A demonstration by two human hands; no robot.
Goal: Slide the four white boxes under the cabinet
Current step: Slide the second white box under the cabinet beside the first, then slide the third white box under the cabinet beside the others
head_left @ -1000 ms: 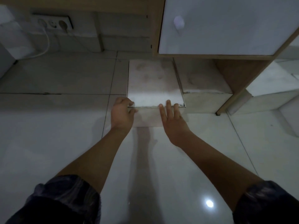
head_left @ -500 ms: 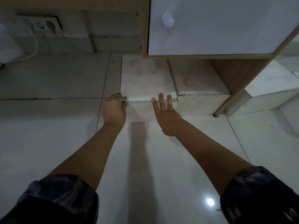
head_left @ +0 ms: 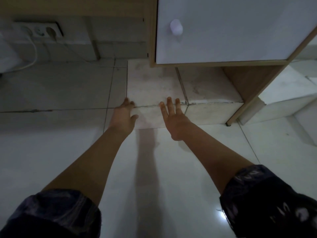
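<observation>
A white box (head_left: 152,86) lies on the floor with its far end under the cabinet (head_left: 223,31). My left hand (head_left: 122,115) presses flat against the box's near left corner, fingers apart. My right hand (head_left: 173,117) lies flat against its near face, fingers spread and reaching over the top edge. A second white box (head_left: 209,93) sits right beside it, under the cabinet between the wooden legs. Further right, past the cabinet leg, another white box (head_left: 283,98) rests on the floor.
The cabinet has a white door with a round knob (head_left: 176,28) and a wooden leg (head_left: 240,110) at its front right. A wall socket (head_left: 41,30) with a white cable is at the back left. Glossy floor tiles (head_left: 51,134) surround me.
The box has slid a little further under the cabinet, now level with the box beside it. My left hand has opened from curled to flat.
</observation>
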